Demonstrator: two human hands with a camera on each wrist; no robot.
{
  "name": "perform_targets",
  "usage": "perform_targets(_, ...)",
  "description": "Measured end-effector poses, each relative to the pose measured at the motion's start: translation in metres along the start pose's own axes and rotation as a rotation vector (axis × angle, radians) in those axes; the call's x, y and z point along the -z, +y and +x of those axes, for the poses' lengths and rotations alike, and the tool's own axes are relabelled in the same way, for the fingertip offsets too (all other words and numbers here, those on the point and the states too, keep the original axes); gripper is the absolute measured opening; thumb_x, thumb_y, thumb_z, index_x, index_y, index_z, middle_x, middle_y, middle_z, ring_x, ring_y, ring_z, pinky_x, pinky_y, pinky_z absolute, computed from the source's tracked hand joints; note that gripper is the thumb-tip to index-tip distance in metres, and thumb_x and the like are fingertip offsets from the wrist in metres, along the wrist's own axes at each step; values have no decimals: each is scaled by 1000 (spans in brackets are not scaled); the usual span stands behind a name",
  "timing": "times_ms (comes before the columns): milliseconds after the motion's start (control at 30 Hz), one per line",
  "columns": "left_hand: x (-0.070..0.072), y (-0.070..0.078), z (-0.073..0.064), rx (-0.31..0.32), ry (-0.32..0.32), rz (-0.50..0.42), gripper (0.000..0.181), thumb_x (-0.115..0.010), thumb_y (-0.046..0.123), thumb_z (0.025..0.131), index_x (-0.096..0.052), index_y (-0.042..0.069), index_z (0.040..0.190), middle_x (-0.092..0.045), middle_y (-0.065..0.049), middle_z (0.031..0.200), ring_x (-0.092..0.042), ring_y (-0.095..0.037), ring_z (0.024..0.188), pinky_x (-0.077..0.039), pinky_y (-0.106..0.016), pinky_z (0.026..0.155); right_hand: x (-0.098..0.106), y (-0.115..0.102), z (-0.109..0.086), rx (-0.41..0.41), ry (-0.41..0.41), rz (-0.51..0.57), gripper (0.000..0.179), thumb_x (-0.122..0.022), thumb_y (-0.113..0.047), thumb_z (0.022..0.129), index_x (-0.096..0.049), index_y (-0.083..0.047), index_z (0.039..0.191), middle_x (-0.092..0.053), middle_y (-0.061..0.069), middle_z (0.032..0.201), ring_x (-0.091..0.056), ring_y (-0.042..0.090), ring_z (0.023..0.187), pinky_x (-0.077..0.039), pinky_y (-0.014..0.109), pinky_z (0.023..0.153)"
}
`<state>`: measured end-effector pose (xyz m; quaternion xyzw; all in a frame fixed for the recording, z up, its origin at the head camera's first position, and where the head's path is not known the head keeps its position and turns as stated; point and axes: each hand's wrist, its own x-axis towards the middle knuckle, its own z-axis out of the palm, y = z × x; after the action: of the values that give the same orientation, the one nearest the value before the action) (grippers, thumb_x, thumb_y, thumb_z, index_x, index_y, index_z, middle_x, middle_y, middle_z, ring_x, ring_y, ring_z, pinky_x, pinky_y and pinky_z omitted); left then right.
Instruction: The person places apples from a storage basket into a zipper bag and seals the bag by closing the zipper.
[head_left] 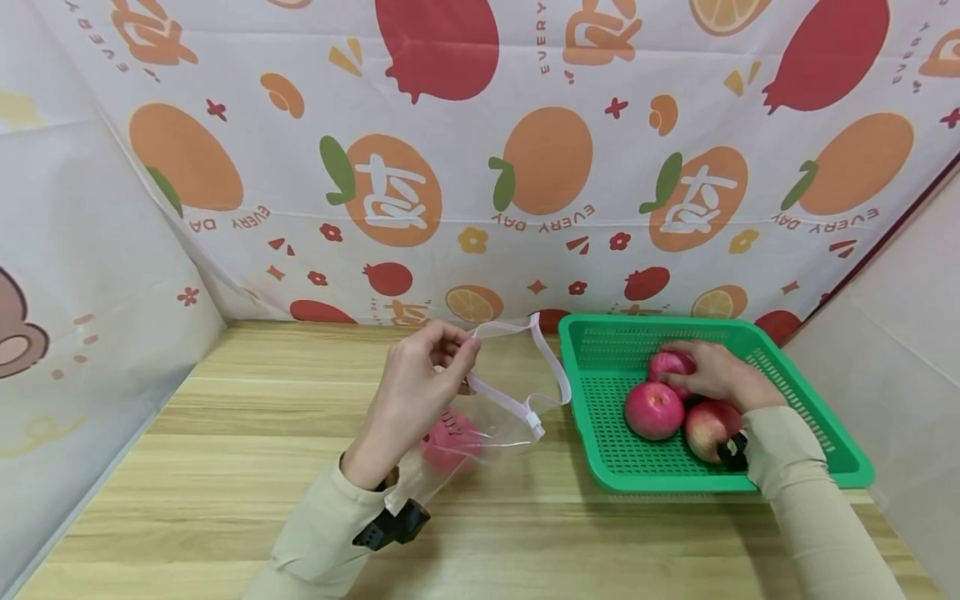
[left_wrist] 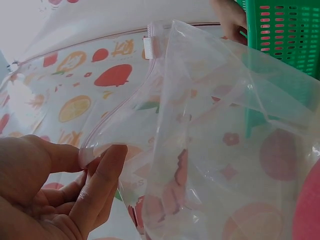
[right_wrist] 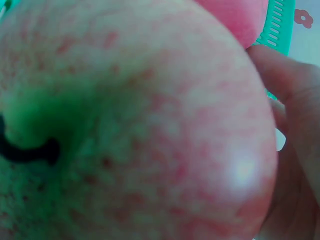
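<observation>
My left hand (head_left: 416,383) pinches the rim of a clear zip bag (head_left: 506,429) between thumb and fingers. The bag's mouth gapes toward the right, with a white slider (left_wrist: 147,48) on its zip edge. A pink apple (head_left: 452,446) lies inside the bag, low on the table. Over in the green basket (head_left: 588,442), my right hand (head_left: 712,371) grips the rearmost pink apple (head_left: 667,367), fingers over its top and thumb at its front. Beside it sit a second pink apple (head_left: 654,411) and a paler red-yellow apple (head_left: 707,429), which fills much of the right wrist view.
The perforated basket stands on the right of the wooden table (head_left: 262,467), close to the back wall. A fruit-printed cloth (head_left: 465,183) hangs behind, and pale cloth covers both sides. The bag's open edge comes close to the basket's left rim.
</observation>
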<state>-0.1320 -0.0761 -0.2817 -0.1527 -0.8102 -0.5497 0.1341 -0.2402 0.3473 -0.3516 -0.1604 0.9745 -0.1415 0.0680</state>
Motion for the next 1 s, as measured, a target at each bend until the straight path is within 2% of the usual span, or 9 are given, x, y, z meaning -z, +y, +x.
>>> perform_targets(233, 0, -1, 0, 12, 0, -26, 7, -70, 4, 96, -68, -3, 98, -67, -17, 86, -66, -21, 70, -64, -33, 57, 1, 1, 0, -64, -55, 43, 64, -75, -30, 93, -51, -6, 146, -59, 31, 131, -55, 47, 115, -53, 66, 93)
perform_targets(567, 0, -2, 0, 13, 7, -20, 8, -70, 4, 96, -68, -4, 98, -67, -16, 84, -66, -19, 67, -61, -24, 55, 2, -1, 0, -89, -93, 75, 69, -78, -32, 91, -48, -7, 149, -55, 32, 136, -51, 49, 120, -52, 68, 94)
perform_targets(667, 0, -3, -1, 15, 9, -23, 7, -70, 4, 96, -68, -3, 98, -67, -14, 84, -65, -18, 66, -61, -25, 55, 2, -1, 0, -90, -97, 73, 70, -78, -33, 91, -48, -7, 148, -55, 32, 136, -51, 49, 119, -52, 68, 95)
perform_targets(867, -1, -6, -1, 27, 13, -51, 8, -70, 4, 95, -68, -4, 98, -67, -14, 84, -66, -18, 67, -64, -36, 59, 1, 0, 0, -65, -71, 51, 65, -78, -29, 91, -51, -7, 146, -57, 31, 133, -52, 49, 118, -53, 67, 93)
perform_targets(1000, -1, -7, -1, 22, 14, -66, 7, -70, 3, 95, -68, -3, 97, -67, -15, 84, -66, -18, 67, -64, -32, 58, 1, 1, -1, -44, -54, 34, 62, -77, -27, 92, -53, -7, 145, -60, 29, 130, -55, 46, 115, -54, 66, 92)
